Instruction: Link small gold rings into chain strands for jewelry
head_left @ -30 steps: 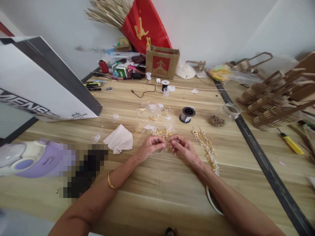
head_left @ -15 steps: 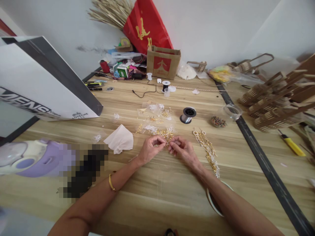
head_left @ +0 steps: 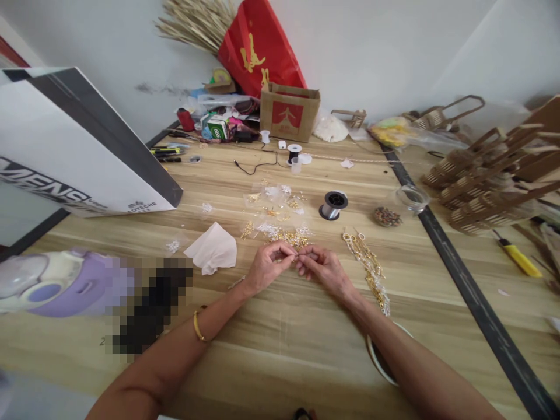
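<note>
My left hand (head_left: 272, 266) and my right hand (head_left: 321, 267) meet fingertip to fingertip over the wooden table (head_left: 284, 350). Both are closed in a pinch; whatever lies between the fingers is too small to make out. Just beyond them spreads a pile of gold and silver beads (head_left: 289, 237), partly covered by my fingers. Small clear bags with more findings (head_left: 273, 192) lie behind the pile. Right of my right hand, gold and silver beaded chains (head_left: 370, 268) are laid out in a bundle. A thin chain (head_left: 236, 283) shows beside my left wrist.
A spool of wire (head_left: 334, 205) stands behind my right hand, with a clear jar of beads (head_left: 388, 216) lying farther right. A crumpled tissue (head_left: 213, 248) is to the left. Under my right forearm sits a round white-rimmed object (head_left: 378, 361). Small woven baskets (head_left: 481, 198) crowd the right side.
My right hand has shifted slightly left, so its fingertips now touch or nearly touch those of my left hand. The left hand has hardly moved.
</note>
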Available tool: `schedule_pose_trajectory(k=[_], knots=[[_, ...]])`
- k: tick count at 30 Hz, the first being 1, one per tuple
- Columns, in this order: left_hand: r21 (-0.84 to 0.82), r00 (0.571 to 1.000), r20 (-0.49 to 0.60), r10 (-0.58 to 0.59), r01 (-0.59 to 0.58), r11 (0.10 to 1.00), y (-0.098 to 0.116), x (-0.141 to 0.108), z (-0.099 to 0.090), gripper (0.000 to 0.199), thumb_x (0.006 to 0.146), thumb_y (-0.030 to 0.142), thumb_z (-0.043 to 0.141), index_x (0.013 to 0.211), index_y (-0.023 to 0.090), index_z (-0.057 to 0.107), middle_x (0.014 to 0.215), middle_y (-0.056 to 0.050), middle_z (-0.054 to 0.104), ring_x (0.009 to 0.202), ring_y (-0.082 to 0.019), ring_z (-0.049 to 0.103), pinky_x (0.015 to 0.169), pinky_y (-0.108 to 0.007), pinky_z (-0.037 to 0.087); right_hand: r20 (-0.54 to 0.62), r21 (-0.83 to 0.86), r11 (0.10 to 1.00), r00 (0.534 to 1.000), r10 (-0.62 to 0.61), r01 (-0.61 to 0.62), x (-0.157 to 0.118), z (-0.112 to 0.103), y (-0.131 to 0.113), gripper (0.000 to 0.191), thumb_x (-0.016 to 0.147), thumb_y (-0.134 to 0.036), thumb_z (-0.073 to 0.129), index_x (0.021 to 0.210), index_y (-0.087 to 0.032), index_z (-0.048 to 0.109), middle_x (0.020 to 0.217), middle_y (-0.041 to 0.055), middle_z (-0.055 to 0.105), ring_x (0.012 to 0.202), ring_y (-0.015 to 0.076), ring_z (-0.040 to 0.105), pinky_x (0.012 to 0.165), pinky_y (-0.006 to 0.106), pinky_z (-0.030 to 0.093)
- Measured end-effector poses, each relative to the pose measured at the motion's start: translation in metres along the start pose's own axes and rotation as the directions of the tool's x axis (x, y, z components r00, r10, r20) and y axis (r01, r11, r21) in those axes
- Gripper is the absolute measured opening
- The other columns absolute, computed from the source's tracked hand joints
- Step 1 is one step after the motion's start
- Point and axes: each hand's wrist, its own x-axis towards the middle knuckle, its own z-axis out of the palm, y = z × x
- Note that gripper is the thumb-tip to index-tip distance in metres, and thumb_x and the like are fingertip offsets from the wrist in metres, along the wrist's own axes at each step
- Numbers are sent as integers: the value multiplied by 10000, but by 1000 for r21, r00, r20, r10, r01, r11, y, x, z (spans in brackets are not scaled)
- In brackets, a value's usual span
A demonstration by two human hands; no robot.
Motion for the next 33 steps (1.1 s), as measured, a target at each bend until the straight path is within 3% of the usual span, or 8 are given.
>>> schedule_pose_trajectory(k=[8, 13, 18, 33], knots=[[-7, 1000, 26, -2, 3, 1000, 3, 0, 0, 68, 741, 178, 626, 700, 124, 615, 795, -65, 643, 784, -149, 613, 722, -259, 499, 10, -47, 999, 1000, -2, 3, 0, 1, -1, 305, 761, -449, 639, 790, -155, 563, 632, 0, 617, 502, 85, 542, 434, 189, 413], [2, 1000, 24, 8, -8, 1000, 2, 0, 0, 62, 746, 178, 622, 711, 128, 616, 796, -65, 648, 798, -153, 616, 739, -270, 502, 18, -33, 999, 1000, 7, -7, 0, 0, -3, 338, 750, -435, 653, 911, -149, 577, 665, 6, 622, 519, 89, 550, 437, 190, 419], [25, 1000, 18, 15, -16, 1000, 3, -1, 1, 50, 740, 168, 621, 712, 128, 618, 806, -66, 645, 800, -152, 618, 730, -263, 513, 38, -46, 999, 999, 8, -6, 0, -2, -1, 301, 750, -430, 654, 824, -144, 596, 663, 13, 628, 522, 89, 553, 450, 194, 427], [41, 997, 44, 69, -71, 997, 5, 0, 1, 37, 749, 139, 612, 718, 121, 621, 800, -61, 656, 779, -142, 630, 721, -255, 530, 86, -73, 997, 996, -2, 8, 2, -6, 1, 284, 763, -423, 644, 807, -148, 586, 683, 16, 618, 544, 91, 551, 462, 200, 449]])
